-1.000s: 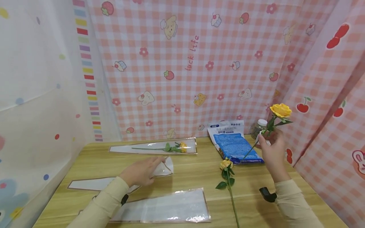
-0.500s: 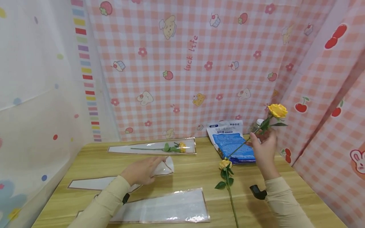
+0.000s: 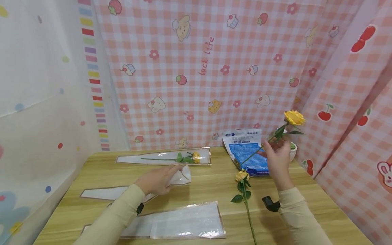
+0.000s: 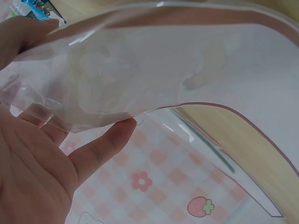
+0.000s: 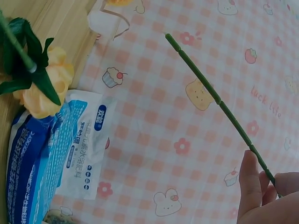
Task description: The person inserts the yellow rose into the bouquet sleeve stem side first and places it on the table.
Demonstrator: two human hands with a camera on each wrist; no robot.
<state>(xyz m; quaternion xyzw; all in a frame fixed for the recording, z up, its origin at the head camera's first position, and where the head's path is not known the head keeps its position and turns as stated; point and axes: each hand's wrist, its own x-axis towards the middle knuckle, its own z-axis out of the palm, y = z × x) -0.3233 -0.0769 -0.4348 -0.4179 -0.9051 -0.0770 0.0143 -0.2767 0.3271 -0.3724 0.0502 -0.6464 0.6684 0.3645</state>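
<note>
My left hand holds a clear flower sleeve with a white back and brown border, near its wide end. In the left wrist view the thumb lies along the upper layer and a finger touches the lower edge, the sleeve's mouth bulging apart between them. Above the table at the right, my right hand pinches an upright-leaning yellow rose by its stem. The bare stem end points left and down toward the sleeve. Another yellow rose lies on the table between the hands.
Toward the back lies a sleeve with a yellow rose inside. A flat flower sleeve is at the front. A blue and white bag stands behind the loose rose, with a white pot partly behind my right hand. Checked cloth hangs behind.
My right hand has moved left with the rose, its stem tilting further over. The left hand has shifted slightly right and up with the sleeve. A white pot now shows beside the right hand.
</note>
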